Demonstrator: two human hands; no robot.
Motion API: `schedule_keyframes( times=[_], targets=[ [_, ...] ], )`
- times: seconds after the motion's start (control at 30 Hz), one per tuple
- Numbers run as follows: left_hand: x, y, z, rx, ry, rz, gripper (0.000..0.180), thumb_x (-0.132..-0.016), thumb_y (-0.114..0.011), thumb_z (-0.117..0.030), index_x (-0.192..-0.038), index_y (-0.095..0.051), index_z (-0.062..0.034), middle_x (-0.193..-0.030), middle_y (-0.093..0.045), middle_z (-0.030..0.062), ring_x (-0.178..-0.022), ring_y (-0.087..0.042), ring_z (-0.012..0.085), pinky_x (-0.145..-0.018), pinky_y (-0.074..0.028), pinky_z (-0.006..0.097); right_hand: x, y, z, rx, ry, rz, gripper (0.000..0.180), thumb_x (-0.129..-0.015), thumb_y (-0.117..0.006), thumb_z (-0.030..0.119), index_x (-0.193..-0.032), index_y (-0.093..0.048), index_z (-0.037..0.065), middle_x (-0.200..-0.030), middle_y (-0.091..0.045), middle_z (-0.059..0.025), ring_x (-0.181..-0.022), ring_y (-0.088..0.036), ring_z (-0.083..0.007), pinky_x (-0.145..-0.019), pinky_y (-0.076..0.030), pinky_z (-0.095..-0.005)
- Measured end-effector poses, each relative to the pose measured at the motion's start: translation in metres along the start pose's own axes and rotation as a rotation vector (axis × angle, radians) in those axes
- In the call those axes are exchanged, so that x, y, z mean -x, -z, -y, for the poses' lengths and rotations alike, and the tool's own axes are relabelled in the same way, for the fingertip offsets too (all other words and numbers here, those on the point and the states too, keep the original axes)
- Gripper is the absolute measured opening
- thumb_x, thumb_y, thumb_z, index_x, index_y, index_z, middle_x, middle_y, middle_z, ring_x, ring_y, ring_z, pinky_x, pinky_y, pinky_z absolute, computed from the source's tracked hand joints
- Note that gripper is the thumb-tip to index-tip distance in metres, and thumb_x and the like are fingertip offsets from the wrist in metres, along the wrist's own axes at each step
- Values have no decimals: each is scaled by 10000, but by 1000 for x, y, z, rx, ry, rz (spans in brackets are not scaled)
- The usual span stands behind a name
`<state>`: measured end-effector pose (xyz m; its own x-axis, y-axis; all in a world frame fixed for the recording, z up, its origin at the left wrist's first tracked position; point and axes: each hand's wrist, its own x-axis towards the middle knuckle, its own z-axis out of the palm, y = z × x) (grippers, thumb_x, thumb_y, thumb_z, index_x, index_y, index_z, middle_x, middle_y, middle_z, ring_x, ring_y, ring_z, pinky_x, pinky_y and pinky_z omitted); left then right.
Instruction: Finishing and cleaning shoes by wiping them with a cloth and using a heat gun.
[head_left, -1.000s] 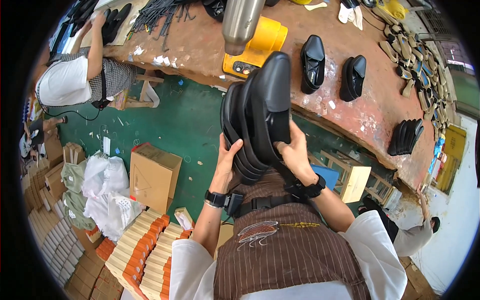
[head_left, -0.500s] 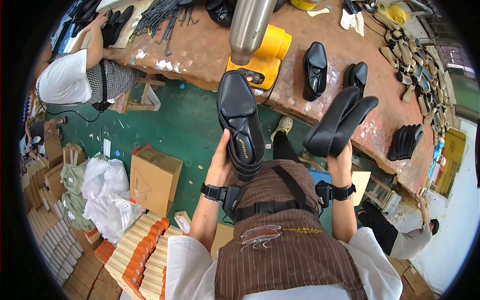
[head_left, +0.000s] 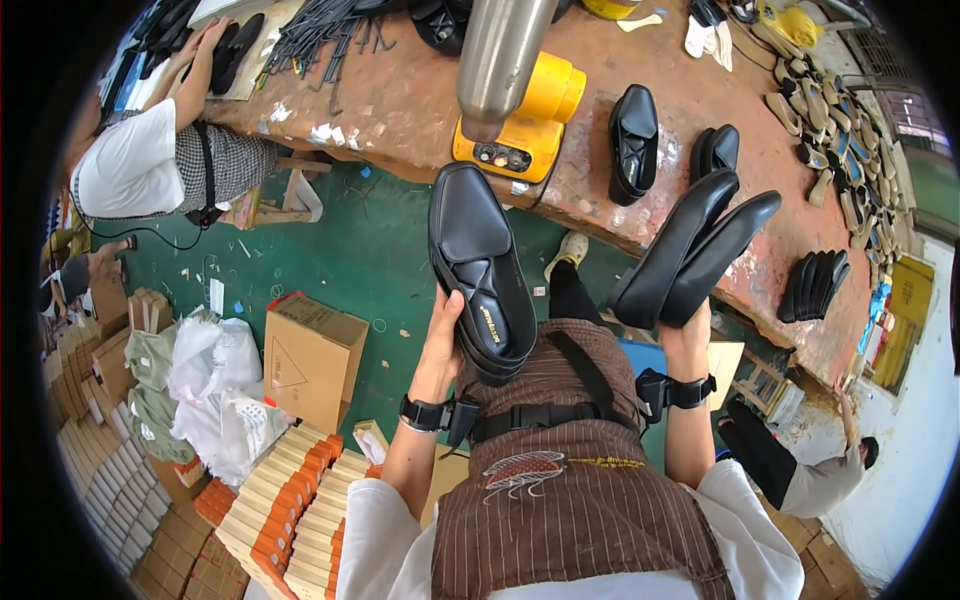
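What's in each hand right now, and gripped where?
Left hand holds stacked black loafers by the heel end, toes up. Right hand holds a pair of black shoes by their lower ends, soles turned outward.

A glossy black loafer (head_left: 480, 275) sits upright in the left hand (head_left: 443, 335), opening facing up, toe pointing away, stacked on another beneath it. Two more black shoes (head_left: 692, 250) tilt up-right from the right hand (head_left: 686, 338), pressed side by side, soles outward.

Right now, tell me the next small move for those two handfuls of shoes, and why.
Probably set the right hand's shoes down by the two shoes on the brown bench: that hand already reaches over its edge, while the left hand holds its shoes nearer the body.
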<state>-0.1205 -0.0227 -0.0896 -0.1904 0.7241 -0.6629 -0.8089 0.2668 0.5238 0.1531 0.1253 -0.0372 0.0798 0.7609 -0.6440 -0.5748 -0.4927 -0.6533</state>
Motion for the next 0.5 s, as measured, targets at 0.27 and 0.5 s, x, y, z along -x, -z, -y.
schedule_keyframes(
  times=[0.27, 0.5],
  targets=[
    [-9, -17, -14, 2, -122, -5, 882, -760, -692, -446, -1398, -202, -81, -1339, -369, 133, -1211, -398, 240, -993, -376, 351, -1, -65, -15, -54, -19, 66, 342, -892, -503, 247, -1166, -504, 41, -1125, -590, -85, -1032, -563, -251, -922, -446, -419],
    [0, -44, -4, -436, -307, -95, 862, -707, -772, -323, -1318, -267, 17, -1250, -435, 164, -1170, -422, 248, -1018, -314, 355, 38, -73, -64, 755, -36, 495, 618, -632, -428, -171, -1227, -453, -5, -1084, -575, -63, -1023, -540, -143, -893, -425, -262]
  ],
)
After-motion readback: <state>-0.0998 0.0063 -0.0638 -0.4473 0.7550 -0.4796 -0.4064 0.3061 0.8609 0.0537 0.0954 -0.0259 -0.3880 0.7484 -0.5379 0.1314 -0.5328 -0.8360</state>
